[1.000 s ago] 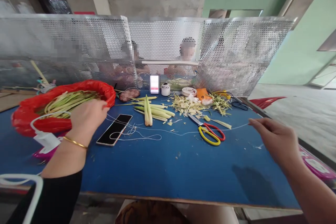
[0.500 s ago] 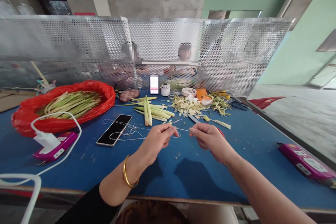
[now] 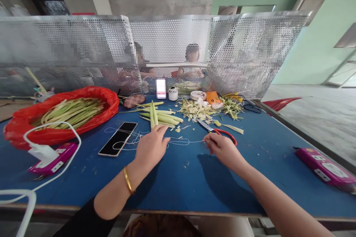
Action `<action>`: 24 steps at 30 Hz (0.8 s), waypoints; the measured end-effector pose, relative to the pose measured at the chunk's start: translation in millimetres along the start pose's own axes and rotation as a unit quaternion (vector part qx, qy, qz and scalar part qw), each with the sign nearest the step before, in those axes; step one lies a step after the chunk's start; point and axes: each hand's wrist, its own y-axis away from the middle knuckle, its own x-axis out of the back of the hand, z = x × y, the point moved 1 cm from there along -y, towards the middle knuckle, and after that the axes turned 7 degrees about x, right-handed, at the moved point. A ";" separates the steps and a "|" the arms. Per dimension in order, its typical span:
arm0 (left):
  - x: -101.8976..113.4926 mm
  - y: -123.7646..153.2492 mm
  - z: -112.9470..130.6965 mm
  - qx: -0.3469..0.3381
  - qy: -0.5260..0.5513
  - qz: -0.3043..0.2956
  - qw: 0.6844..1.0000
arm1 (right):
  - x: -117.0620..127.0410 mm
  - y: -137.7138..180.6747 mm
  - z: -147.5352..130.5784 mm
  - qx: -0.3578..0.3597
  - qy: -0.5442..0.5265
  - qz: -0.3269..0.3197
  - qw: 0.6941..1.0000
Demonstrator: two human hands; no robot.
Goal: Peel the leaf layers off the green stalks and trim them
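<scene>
A phone (image 3: 117, 143) lies beside the red bag (image 3: 55, 118).

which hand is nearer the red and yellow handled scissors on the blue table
Right. The right hand rests against the red and yellow handled scissors, covering part of the handles; the left hand lies well to their left, by the peeled stalks.

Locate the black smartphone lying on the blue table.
In the head view, the flat black smartphone lies left of centre on the blue table, between the red plastic bag and the left hand.
</scene>
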 end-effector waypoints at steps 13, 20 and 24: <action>-86.9 -51.5 40.8 0.042 0.232 -0.173 0.956 | 17.0 -32.4 27.9 0.001 0.129 0.020 0.991; -99.6 -96.0 56.2 0.048 0.146 -0.094 0.984 | 29.2 -64.3 46.3 -0.051 0.224 0.029 0.973; -106.7 -102.0 52.8 0.020 0.102 -0.081 0.991 | 35.8 -49.7 45.5 -0.065 0.290 -0.006 0.955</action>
